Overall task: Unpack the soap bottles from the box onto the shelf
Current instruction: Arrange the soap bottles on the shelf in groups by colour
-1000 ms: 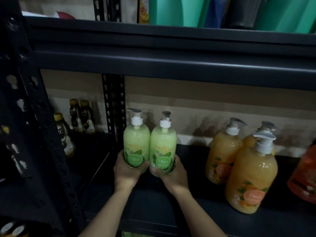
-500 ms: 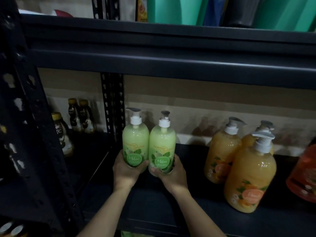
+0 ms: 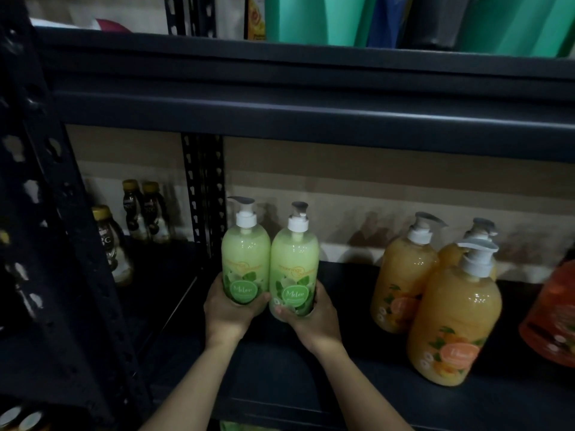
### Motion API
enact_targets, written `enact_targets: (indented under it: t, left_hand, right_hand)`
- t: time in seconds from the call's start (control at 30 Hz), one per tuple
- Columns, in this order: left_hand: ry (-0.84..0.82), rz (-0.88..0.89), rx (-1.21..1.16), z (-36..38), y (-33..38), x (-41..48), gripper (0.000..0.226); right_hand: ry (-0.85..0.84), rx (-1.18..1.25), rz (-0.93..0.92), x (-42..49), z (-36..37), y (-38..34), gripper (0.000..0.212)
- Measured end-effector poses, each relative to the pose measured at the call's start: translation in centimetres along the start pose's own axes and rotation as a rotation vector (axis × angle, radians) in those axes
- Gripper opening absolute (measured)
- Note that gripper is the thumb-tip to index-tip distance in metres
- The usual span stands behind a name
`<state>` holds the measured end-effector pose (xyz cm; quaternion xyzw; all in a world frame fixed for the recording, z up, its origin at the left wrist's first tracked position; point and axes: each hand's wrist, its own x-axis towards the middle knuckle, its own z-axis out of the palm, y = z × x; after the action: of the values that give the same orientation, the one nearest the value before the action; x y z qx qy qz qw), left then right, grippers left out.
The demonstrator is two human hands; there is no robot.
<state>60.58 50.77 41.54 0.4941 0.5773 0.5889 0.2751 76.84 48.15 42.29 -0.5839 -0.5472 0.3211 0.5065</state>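
Both upright | left hand (image 3: 229, 310) grips left bottle (image 3: 245, 259) | right hand (image 3: 313, 319) grips right bottle (image 3: 294, 263)

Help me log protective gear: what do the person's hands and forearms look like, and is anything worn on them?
The left hand and right hand are bare: no gloves, and no ring shows in this dim light. The left forearm and right forearm are bare too, with no watch, bracelet or sleeve visible down to the frame's lower edge.

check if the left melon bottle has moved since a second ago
No. The left melon bottle sits at the same gap from the perforated upright post behind it.
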Motion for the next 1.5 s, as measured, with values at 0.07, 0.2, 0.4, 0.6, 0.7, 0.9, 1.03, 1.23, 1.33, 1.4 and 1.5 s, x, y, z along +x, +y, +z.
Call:
enact_targets:
  t: [0.07, 0.2, 0.4, 0.6, 0.7, 0.9, 1.03, 1.23, 1.33, 1.4, 1.5]
  left_hand:
    - [0.004, 0.001, 0.005, 0.0, -0.1, 0.1, 0.066]
    - [-0.004, -0.022, 0.022, 0.1, -0.3, 0.2, 0.079]
    - [-0.034, -0.025, -0.017, -0.1, 0.6, -0.1, 0.076]
    - [-0.153, -0.017, 0.049, -0.8, 0.4, 0.1, 0.057]
    - [-0.151, -0.136, 0.12, -1.2, 0.1, -0.8, 0.079]
    - [-0.028, -0.219, 0.311, 0.1, 1.7, -7.7, 0.082]
    - [0.013, -0.136, 0.407, 2.0, 3.4, -12.8, 0.054]
    - [0.145, 0.112, 0.43, 6.2, 3.6, -21.6, 0.032]
    - [0.152, 0.252, 0.388, 9.0, 3.2, -26.4, 0.03]
    - [0.132, 0.33, 0.381, 10.4, 2.6, -28.8, 0.029]
    - [0.078, 0.399, 0.361, 12.5, 0.7, -31.8, 0.031]
  right_hand:
    - [-0.006, 0.01, -0.005, 0.1, 0.0, 0.2, 0.057]
    - [-0.008, 0.026, -0.007, 0.1, 0.0, 0.2, 0.058]
    - [-0.018, 0.031, 0.014, 0.4, 0.1, 0.5, 0.056]
    - [-0.051, -0.089, 0.132, 0.4, 0.1, 1.3, 0.129]
    - [-0.094, -0.208, 0.16, -1.7, -1.3, 0.5, 0.127]
    - [-0.183, -0.438, -0.03, -5.2, -5.5, 1.8, 0.063]
    - [-0.293, -0.46, -0.211, -7.9, -9.2, 2.4, 0.047]
    - [-0.397, -0.331, -0.453, -12.1, -16.2, 4.5, 0.028]
    - [-0.365, -0.218, -0.538, -13.9, -20.5, 6.8, 0.02]
    - [-0.313, -0.181, -0.591, -14.9, -23.0, 8.7, 0.02]
    - [-0.21, -0.164, -0.605, -16.0, -26.2, 12.7, 0.021]
